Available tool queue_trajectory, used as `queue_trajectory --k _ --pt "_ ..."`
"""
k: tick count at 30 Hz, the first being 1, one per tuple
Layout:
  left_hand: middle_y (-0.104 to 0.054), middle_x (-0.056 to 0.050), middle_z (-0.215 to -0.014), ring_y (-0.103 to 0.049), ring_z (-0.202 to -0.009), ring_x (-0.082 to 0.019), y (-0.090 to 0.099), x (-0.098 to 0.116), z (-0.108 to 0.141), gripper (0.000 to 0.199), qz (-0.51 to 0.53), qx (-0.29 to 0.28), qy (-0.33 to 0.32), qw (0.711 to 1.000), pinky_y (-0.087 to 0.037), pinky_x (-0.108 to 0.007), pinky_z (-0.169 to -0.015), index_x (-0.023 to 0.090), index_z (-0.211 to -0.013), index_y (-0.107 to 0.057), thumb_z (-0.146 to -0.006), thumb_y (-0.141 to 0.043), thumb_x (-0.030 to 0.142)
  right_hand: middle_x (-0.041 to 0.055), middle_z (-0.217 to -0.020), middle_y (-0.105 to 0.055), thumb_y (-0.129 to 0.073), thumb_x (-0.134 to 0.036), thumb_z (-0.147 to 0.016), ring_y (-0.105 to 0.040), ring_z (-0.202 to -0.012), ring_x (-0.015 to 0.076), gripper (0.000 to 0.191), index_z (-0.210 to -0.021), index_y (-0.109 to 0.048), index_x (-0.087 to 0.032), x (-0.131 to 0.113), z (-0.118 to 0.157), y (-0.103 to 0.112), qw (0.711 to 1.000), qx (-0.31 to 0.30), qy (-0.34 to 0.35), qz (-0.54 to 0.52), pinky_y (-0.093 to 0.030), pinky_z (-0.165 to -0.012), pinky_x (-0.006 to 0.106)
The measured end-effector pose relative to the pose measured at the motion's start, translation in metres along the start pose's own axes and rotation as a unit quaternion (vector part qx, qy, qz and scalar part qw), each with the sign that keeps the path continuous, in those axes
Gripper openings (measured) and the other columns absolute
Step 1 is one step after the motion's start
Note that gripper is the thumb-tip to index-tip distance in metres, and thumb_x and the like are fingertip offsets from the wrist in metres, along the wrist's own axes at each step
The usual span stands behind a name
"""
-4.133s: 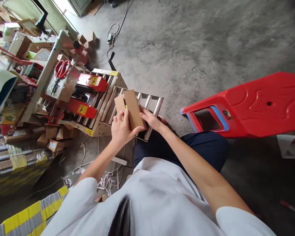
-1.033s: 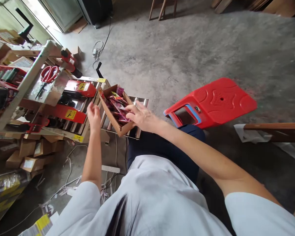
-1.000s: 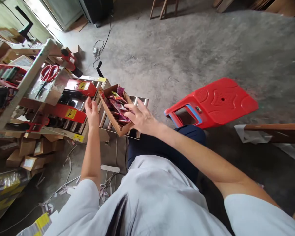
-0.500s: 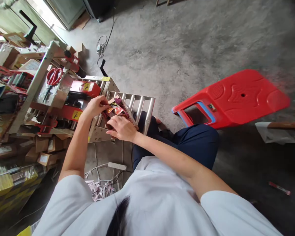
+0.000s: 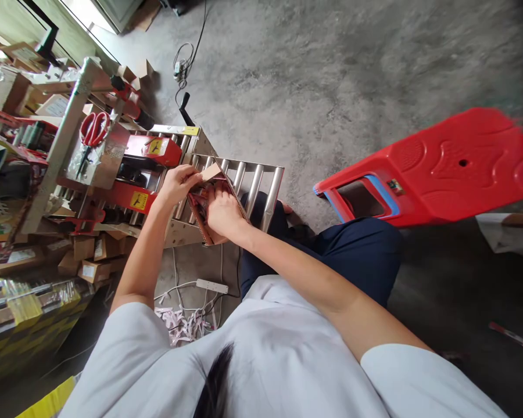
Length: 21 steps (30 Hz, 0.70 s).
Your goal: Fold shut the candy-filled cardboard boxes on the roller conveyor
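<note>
Since the frame 0.5 s earlier, the right hand has sunk deeper into the box, covering most of the packets, and the left hand has moved to the flap at the box's far end.

Taking the box as the clock's centre, red-handled scissors (image 5: 95,129) lie out at 10 o'clock, with 2 red blocks (image 5: 171,152) nearer at 9 and 10. The left hand (image 5: 181,183) is at the box's 10 o'clock rim, thumb and fingertips apparently pinched on the cardboard flap (image 5: 211,172) at 12. Reddish packets (image 5: 199,200) show in the gap by the left wall; they look light, soft and slick, liable to slide under pressure. The box (image 5: 215,237) sits on the conveyor's end; its walls look stiff but thin, best gripped low along the long sides, at 8 and 2 o'clock. The right hand (image 5: 222,213) reaches in from 5 o'clock; its fingertips are hidden, so I cannot tell whether they grasp anything. Bare rollers (image 5: 255,186) run at 3 o'clock, and a red stool (image 5: 448,168) stands well apart beyond them.
</note>
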<state>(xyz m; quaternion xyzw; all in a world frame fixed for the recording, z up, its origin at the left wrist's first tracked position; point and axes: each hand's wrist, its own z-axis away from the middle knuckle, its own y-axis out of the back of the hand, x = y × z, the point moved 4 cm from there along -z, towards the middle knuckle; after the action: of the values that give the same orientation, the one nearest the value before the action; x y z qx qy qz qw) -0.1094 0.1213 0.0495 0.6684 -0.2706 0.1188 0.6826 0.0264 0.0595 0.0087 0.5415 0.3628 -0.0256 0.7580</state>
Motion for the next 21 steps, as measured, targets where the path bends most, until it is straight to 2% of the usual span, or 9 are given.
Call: queue_trajectory --k 4,6,8,12,15,18,21 --pt "-0.051 -0.002 -0.055 -0.048 -0.058 -0.015 -0.019 0.004 -0.019 0.042 -0.104 -0.072 -0.021 0.992 -0.032 -0.029 -0.06 0.018 -0.054 -0.056 -0.086 -0.057 0.044 0.0353 -0.136 -0.052 -0.038 -0.007 -0.09 -0.05 -0.125 0.0413 0.054 -0.139 -0.047 0.011 0.001 -0.007 -0.001 1.0 -0.003 0.007 0.007 -0.04 -0.105 0.054" --pt "-0.046 -0.002 -0.049 -0.048 -0.056 -0.016 -0.028 0.003 -0.028 0.046 -0.135 -0.068 0.001 0.989 -0.031 -0.03 -0.06 0.019 -0.049 -0.05 -0.086 -0.057 0.044 0.0329 -0.133 -0.055 -0.031 -0.005 -0.091 -0.052 -0.122 0.0383 0.051 -0.136 -0.051 0.009 0.006 -0.008 0.003 1.0 0.009 0.013 0.001 -0.04 -0.105 0.052" --pt "-0.047 -0.002 -0.051 -0.049 -0.058 -0.017 -0.035 0.0 -0.031 0.046 -0.133 -0.027 0.034 0.99 -0.032 -0.031 -0.062 0.02 -0.05 -0.048 -0.09 -0.053 0.044 0.0272 -0.132 -0.057 -0.026 -0.005 -0.094 -0.053 -0.122 0.0331 0.05 -0.136 -0.053 0.003 0.012 -0.008 0.009 0.999 0.031 0.023 -0.014 -0.041 -0.107 0.047" --pt "-0.062 -0.007 -0.079 -0.057 -0.084 -0.022 -0.038 -0.007 -0.021 0.028 -0.104 0.11 0.059 0.987 -0.04 -0.033 -0.081 0.02 -0.07 -0.055 -0.093 -0.051 0.036 0.0167 -0.133 -0.058 -0.025 -0.008 -0.098 -0.05 -0.127 0.0223 0.047 -0.131 -0.058 -0.009 0.014 0.001 0.02 0.981 0.115 0.067 -0.14 -0.04 -0.111 0.037" --pt "-0.063 -0.011 -0.101 -0.054 -0.108 -0.028 -0.041 -0.012 -0.009 0.013 -0.101 0.148 0.095 0.979 -0.038 -0.04 -0.099 0.02 -0.089 -0.059 -0.092 -0.057 0.032 0.0126 -0.141 -0.053 -0.021 -0.011 -0.101 -0.044 -0.137 0.0161 0.049 -0.14 -0.052 -0.013 0.001 0.027 0.032 0.954 0.164 0.123 -0.219 -0.036 -0.116 0.033" --pt "-0.061 -0.013 -0.112 -0.049 -0.121 -0.032 -0.046 -0.013 -0.003 0.021 -0.089 0.159 0.114 0.977 -0.032 -0.046 -0.108 0.02 -0.107 -0.06 -0.093 -0.057 0.036 0.0093 -0.153 -0.041 -0.028 -0.023 -0.103 -0.029 -0.148 0.0209 0.049 -0.15 -0.041 -0.021 -0.007 0.056 0.049 0.949 0.191 0.163 -0.19 -0.03 -0.122 0.044" --pt "-0.058 -0.014 -0.122 -0.044 -0.13 -0.034 -0.048 -0.015 -0.005 0.034 -0.061 0.184 0.111 0.975 -0.026 -0.049 -0.114 0.021 -0.124 -0.057 -0.095 -0.054 0.038 0.0149 -0.161 -0.028 -0.043 -0.036 -0.101 -0.019 -0.152 0.0315 0.063 -0.158 -0.025 -0.015 0.005 0.065 0.052 0.97 0.19 0.095 -0.118 -0.023 -0.123 0.055"
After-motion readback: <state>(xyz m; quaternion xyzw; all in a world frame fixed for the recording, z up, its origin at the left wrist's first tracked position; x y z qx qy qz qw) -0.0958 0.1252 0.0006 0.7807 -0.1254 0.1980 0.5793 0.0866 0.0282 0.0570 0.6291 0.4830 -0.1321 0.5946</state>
